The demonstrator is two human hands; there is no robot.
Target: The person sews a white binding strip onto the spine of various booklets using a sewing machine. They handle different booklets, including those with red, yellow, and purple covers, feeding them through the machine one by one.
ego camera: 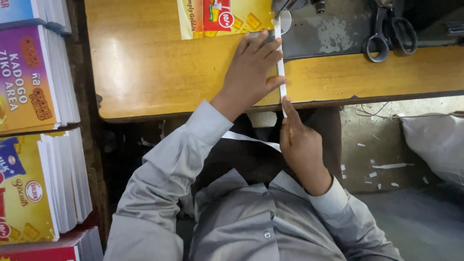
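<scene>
A worn yellow wooden worktable [159, 72] fills the upper half of the frame, with a sewing machine's grey bed [333, 29] set into it at the upper right. A narrow white strip [280, 63] runs straight down the centre from the machine's foot to the table's front edge. The left hand [251, 72] lies flat with fingers spread on the table just beside it, apparently pressing a printed yellow poster sheet [224, 18] down so that its edge stays true. The right hand [299, 145], below the table edge, pinches the strip's lower end, seemingly to keep it taut and aligned. Black scissors [389, 29] rest on the machine bed at the upper right, within reach. Stacks of printed posters [38, 145] stand along the left edge. A white sack [435, 145] and paper scraps lie on the floor at the right.
</scene>
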